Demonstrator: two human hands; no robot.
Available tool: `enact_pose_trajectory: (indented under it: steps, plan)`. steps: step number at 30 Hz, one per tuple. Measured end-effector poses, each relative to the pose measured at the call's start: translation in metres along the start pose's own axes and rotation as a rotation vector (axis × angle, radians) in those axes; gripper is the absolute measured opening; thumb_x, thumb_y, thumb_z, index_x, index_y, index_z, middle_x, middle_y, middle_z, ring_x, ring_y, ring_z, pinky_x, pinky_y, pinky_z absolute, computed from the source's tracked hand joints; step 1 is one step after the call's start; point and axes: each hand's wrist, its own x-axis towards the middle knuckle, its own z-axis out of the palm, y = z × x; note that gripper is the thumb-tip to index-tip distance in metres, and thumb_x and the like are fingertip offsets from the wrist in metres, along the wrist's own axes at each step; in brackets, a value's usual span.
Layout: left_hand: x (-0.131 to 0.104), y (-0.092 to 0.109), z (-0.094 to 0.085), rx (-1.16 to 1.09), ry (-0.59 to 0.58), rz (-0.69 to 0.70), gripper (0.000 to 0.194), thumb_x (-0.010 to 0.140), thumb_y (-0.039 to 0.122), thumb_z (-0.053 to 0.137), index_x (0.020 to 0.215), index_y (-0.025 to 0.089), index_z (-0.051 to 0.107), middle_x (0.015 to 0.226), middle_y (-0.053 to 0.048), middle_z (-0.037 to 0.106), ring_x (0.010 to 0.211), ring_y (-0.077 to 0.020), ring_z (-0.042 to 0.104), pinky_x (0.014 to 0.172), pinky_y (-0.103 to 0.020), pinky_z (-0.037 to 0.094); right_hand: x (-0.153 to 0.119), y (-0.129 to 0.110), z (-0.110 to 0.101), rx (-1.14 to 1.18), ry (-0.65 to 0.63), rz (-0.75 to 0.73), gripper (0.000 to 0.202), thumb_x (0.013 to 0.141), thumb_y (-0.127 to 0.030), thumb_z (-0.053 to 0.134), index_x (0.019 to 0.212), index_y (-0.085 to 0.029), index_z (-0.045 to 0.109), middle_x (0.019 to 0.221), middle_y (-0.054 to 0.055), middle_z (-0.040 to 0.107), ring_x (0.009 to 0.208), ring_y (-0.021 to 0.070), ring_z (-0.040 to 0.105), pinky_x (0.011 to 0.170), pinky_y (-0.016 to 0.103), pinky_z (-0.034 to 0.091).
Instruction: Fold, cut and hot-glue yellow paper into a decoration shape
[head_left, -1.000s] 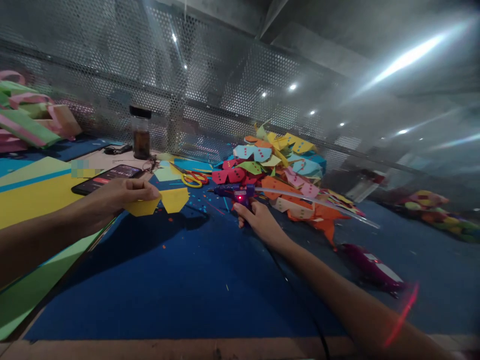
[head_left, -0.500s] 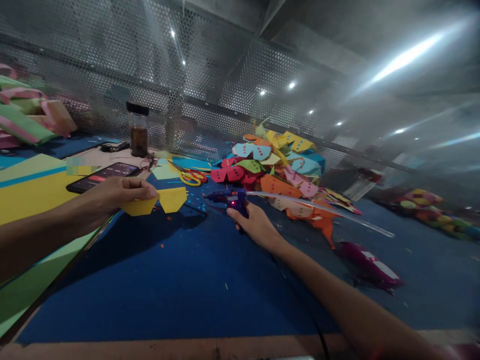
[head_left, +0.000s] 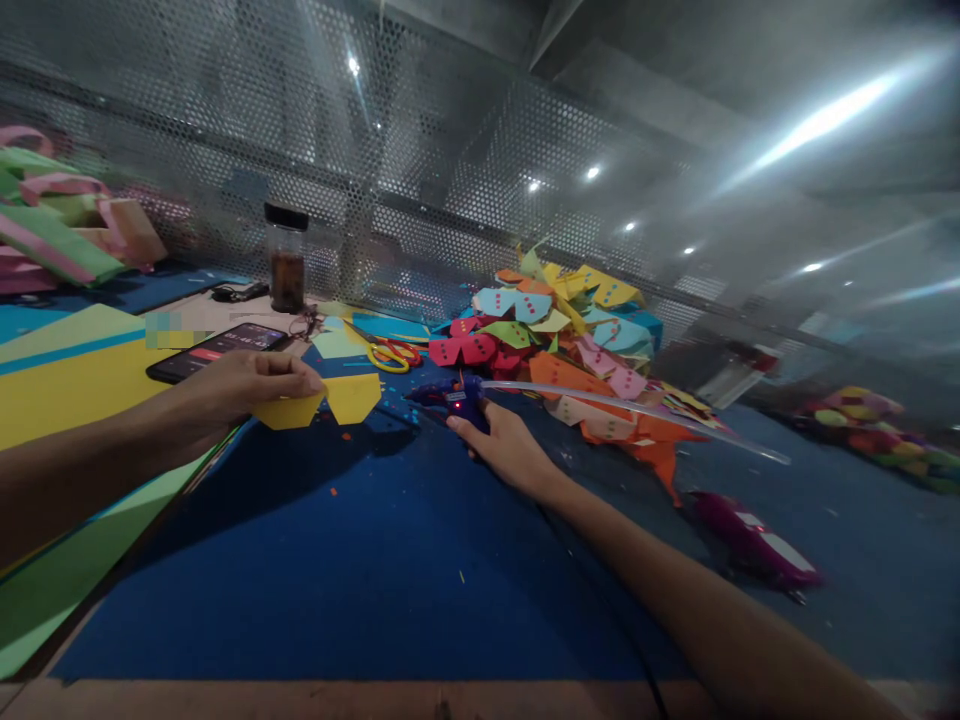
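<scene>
Between its thumb and fingers, my left hand (head_left: 259, 385) pinches a yellow paper cutout (head_left: 354, 399), held over the blue table sheet (head_left: 360, 580). My right hand (head_left: 502, 440) is wrapped round the handle of a dark blue glue gun (head_left: 459, 398) whose small red light is lit. The gun's nozzle points left toward the yellow paper, with a gap between them. A long clear glue stick (head_left: 637, 406) sticks out of its back. Small blue and orange paper bits lie below the nozzle.
Behind the gun is a heap of colourful paper cutouts (head_left: 555, 310). Yellow-handled scissors (head_left: 388, 357), a phone (head_left: 217, 352) and a lidded jar (head_left: 287, 260) stand or lie at the back left. A purple object (head_left: 754, 540) lies at the right.
The view has shifted slightly, so most things appear a little further right. My right hand and the glue gun have moved slightly left, closer to the yellow paper.
</scene>
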Motion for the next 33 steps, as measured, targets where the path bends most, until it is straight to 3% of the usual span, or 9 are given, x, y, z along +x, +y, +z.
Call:
enact_pose_trajectory:
  steps: [6, 13, 33]
  plan:
    - [0.0034, -0.0025, -0.0011, 0.000, 0.009, 0.006, 0.039, 0.060, 0.048, 0.093, 0.077, 0.018, 0.074, 0.072, -0.002, 0.075, 0.061, -0.0134, 0.064, 0.054, -0.019, 0.043, 0.0026, -0.0011, 0.0011, -0.011, 0.001, 0.014, 0.023, 0.100, -0.040, 0.060, 0.089, -0.020, 0.056, 0.066, -0.002, 0.064, 0.059, 0.0163, 0.067, 0.061, 0.026, 0.046]
    - [0.0008, -0.0006, 0.0003, 0.017, -0.010, 0.027, 0.035, 0.067, 0.047, 0.090, 0.078, 0.017, 0.074, 0.072, -0.002, 0.075, 0.063, -0.0127, 0.062, 0.055, -0.019, 0.041, 0.0027, -0.0022, 0.0017, -0.027, 0.002, 0.030, 0.023, 0.100, -0.040, 0.060, 0.091, -0.019, 0.057, 0.065, -0.001, 0.066, 0.060, 0.0179, 0.069, 0.062, 0.026, 0.047]
    - [-0.0017, 0.0008, 0.0031, -0.016, 0.009, 0.001, 0.037, 0.058, 0.043, 0.092, 0.077, 0.017, 0.074, 0.068, -0.001, 0.074, 0.060, -0.0141, 0.062, 0.054, -0.020, 0.040, 0.0048, -0.0076, 0.0035, -0.072, -0.007, 0.078, 0.021, 0.102, -0.038, 0.061, 0.093, -0.019, 0.057, 0.071, 0.001, 0.068, 0.063, 0.0184, 0.071, 0.064, 0.027, 0.047]
